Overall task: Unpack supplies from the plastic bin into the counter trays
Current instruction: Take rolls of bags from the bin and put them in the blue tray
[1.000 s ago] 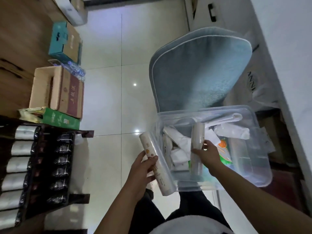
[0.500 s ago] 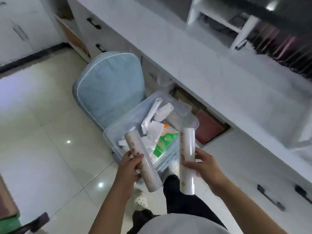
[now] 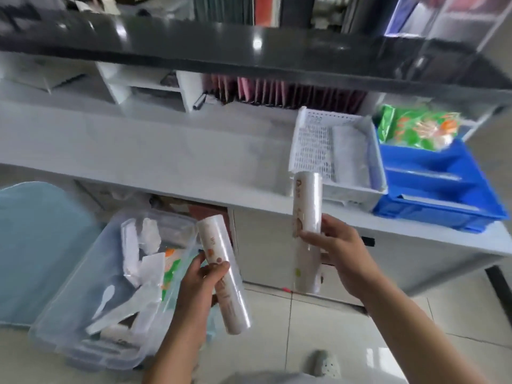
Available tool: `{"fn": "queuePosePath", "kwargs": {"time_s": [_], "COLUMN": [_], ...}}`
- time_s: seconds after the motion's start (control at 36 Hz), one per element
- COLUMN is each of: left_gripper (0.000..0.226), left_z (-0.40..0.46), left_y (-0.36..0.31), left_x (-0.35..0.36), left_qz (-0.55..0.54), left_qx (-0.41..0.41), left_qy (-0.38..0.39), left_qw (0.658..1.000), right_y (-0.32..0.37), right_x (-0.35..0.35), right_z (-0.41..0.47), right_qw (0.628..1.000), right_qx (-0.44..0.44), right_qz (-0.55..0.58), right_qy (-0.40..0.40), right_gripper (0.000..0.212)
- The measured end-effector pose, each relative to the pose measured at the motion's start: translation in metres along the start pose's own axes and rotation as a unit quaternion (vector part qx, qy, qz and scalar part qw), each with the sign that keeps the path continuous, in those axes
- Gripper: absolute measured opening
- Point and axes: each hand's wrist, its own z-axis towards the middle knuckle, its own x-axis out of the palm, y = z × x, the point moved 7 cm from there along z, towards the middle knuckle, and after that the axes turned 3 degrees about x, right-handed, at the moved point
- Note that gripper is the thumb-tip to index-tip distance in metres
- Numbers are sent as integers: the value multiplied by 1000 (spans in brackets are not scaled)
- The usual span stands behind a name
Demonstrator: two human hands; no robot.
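**Two rolls held, trays ahead**

Left hand (image 3: 198,284) grips a wrapped roll (image 3: 224,273), tilted, over the right edge of the clear bin (image 3: 69,309) on the floor. Right hand (image 3: 336,248) grips a second roll (image 3: 307,217), upright, in front of the counter (image 3: 138,151) edge, just below the white tray (image 3: 335,151). Fingers of both hands wrapped around the rolls. Bin holds white packets and a green pack. Blue tray (image 3: 440,184) sits right of the white tray, touching it, with a green bag (image 3: 415,127) at its back. View is motion-blurred.
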Motion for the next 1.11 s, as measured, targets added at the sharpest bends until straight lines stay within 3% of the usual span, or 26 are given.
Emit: {"fn": "queuePosePath", "kwargs": {"time_s": [0.08, 0.19, 0.44, 0.56, 0.67, 0.83, 0.92, 1.0, 1.11], "left_gripper": [27, 35, 52, 56, 45, 47, 47, 43, 40], "left_z": [-9, -17, -19, -6, 11, 39, 57, 76, 105], "left_y": [13, 30, 10, -14, -32, -42, -47, -53, -60], "left_x": [60, 140, 254, 284, 310, 342, 354, 364, 376], "left_qz": [4, 20, 52, 57, 44, 5, 1, 4, 4], "left_qx": [-4, -9, 6, 27, 40, 26, 17, 12, 2], "left_qy": [22, 76, 144, 151, 155, 156, 173, 186, 192], "left_qw": [1000, 997, 988, 986, 986, 987, 985, 982, 981], "right_y": [1, -4, 9, 31, 45, 56, 48, 32, 14], "right_x": [-66, -158, -327, -366, -387, -383, -376, -367, -355], "right_z": [-7, -21, -32, -21, -1, 52, 93, 132, 169], "right_qw": [1000, 999, 979, 943, 871, 806, 774, 764, 733], "right_qx": [-2, -8, -55, -121, -130, -157, -118, -67, -51], "right_qz": [18, 3, -83, -192, -370, -513, -590, -626, -673], "right_qy": [-17, -53, -179, -244, -297, -251, -198, -139, -83], "right_gripper": [36, 52, 50, 47, 55, 51, 57, 57, 53]}}
